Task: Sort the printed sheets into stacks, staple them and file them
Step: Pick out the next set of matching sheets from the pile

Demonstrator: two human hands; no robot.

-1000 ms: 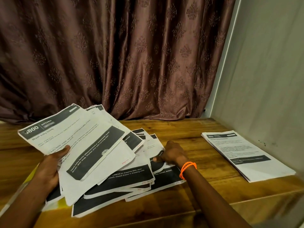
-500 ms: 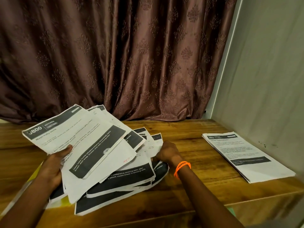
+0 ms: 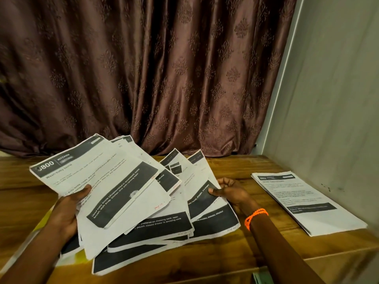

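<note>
Left hand (image 3: 68,206) at the near left edge of the wooden table (image 3: 235,249), fingers under and thumb curled over a fanned bundle of printed sheets (image 3: 114,193), lifted off the table and tilted up toward the camera. Top sheet (image 3: 90,173) legible: "800", "KITCHEN", "Wash baby bottle", with a dark band lower down. Yellow thing (image 3: 44,224) shows under the wrist and papers; what it is cannot be told.

Centre: loose pile of sheets (image 3: 164,228) spread flat on the table, overlapping, dark printed bands facing the near edge. A few sheets (image 3: 192,171) at the back of the pile stand tilted up.

Right hand (image 3: 229,191) at the right edge of the pile, thumb on top and fingers curled behind, pinching the edge of one tilted sheet. Orange band (image 3: 256,217) on that wrist.

Further right, well apart from the pile: neat stack of sheets (image 3: 307,203) lying flat near the wall (image 3: 338,99), top page headed by a dark strip; its text is too small to read. No hand touches it.

Brown patterned curtain (image 3: 153,68) hangs behind the table, its hem reaching the tabletop.
</note>
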